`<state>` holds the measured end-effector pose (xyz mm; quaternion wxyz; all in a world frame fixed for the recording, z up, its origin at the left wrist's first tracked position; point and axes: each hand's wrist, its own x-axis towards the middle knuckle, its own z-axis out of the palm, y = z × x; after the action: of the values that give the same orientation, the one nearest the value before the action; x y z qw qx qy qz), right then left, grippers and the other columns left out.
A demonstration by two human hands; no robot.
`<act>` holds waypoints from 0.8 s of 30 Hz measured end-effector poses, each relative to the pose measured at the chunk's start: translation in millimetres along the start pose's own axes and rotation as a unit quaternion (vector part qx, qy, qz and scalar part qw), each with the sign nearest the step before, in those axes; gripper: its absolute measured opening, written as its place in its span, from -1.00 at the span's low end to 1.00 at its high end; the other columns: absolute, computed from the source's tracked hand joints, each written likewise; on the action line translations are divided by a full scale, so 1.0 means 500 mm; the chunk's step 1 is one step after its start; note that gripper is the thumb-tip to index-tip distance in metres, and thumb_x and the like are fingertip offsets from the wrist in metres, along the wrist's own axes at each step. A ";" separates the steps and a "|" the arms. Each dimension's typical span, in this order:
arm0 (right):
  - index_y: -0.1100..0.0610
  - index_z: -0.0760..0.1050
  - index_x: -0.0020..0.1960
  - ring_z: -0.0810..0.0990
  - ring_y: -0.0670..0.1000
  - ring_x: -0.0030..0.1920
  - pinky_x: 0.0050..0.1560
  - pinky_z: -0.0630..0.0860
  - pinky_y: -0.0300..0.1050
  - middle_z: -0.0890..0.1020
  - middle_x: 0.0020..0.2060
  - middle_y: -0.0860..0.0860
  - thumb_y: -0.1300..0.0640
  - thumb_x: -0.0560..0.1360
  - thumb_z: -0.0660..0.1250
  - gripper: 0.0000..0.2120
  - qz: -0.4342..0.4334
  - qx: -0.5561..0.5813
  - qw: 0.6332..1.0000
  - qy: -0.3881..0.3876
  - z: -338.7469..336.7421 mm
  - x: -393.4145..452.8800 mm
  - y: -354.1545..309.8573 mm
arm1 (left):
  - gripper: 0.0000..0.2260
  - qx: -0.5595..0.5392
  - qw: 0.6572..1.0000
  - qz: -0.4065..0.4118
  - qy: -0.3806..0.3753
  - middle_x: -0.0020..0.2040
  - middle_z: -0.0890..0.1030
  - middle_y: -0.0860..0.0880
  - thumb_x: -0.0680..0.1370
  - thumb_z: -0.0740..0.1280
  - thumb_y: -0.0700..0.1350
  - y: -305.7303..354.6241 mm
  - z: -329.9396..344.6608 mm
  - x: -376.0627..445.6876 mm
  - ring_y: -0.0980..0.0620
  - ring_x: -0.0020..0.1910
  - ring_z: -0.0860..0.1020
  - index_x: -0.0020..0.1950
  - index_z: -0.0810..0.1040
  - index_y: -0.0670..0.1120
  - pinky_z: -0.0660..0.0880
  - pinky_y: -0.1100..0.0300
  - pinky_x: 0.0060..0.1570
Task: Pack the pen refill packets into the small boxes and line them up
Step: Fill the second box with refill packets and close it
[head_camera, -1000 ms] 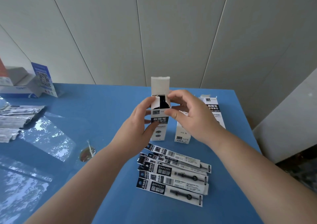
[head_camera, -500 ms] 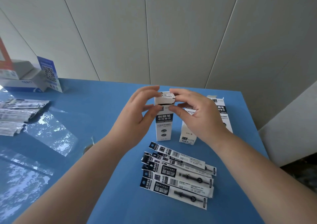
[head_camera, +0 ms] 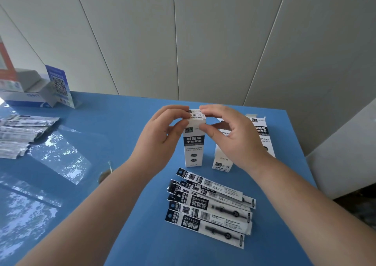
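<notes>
Open blue worktop (head_camera: 126,127) left of upright box (head_camera: 193,143). Refill packets (head_camera: 209,204) heaped just in front. Two more boxes (head_camera: 222,159) close on right, near worktop edge. Wall panels behind; foil packets (head_camera: 20,135) far left.

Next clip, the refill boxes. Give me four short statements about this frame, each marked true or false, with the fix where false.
1. Both hands pinch the top of the upright box. True: left hand and right hand meet at its lid.
2. The lid flap of that box stands open. False: it is folded down.
3. Loose refill packets lie on the blue table nearer the person than the boxes. True.
4. The held box is the only box on the table. False: a second box stands just right of it.
</notes>
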<state>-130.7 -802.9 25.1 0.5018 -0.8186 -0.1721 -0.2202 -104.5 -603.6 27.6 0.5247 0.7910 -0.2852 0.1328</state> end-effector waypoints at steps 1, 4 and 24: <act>0.04 0.60 0.23 0.58 -0.10 0.27 0.10 0.57 -0.30 0.63 0.20 -0.15 0.12 0.57 0.42 -0.75 -0.003 -0.005 1.000 0.001 0.000 0.001 -0.001 | -0.83 0.007 1.000 0.002 0.005 0.21 0.55 0.19 0.65 0.27 -0.21 0.002 0.000 0.002 0.29 0.14 0.54 0.10 0.56 0.06 0.46 0.47 -0.01; 0.06 0.63 0.17 0.56 -0.10 0.27 0.08 0.51 -0.38 0.62 0.20 -0.08 0.11 0.58 0.39 -0.82 -0.005 -0.018 1.000 -0.008 -0.001 0.004 -0.004 | -0.83 0.012 1.000 0.007 0.009 0.21 0.56 0.19 0.64 0.27 -0.19 0.002 -0.001 0.004 0.28 0.15 0.54 0.09 0.57 0.07 0.46 0.47 0.00; -0.02 0.51 0.35 0.51 -0.22 0.25 0.28 0.46 -0.21 0.53 0.28 -0.18 0.12 0.56 0.41 -0.64 0.042 -0.148 0.987 -0.044 -0.052 -0.043 0.013 | -0.39 0.000 0.984 -0.161 -0.079 0.27 0.52 0.36 0.58 0.40 -0.23 -0.071 0.047 -0.009 0.44 0.23 0.47 0.48 0.29 0.27 0.57 0.27 0.01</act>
<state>-150.6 -830.5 19.4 0.3757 -0.8992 -0.1249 -0.1861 -89.3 -613.2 -11.3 0.5146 0.8348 -0.1951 -0.0164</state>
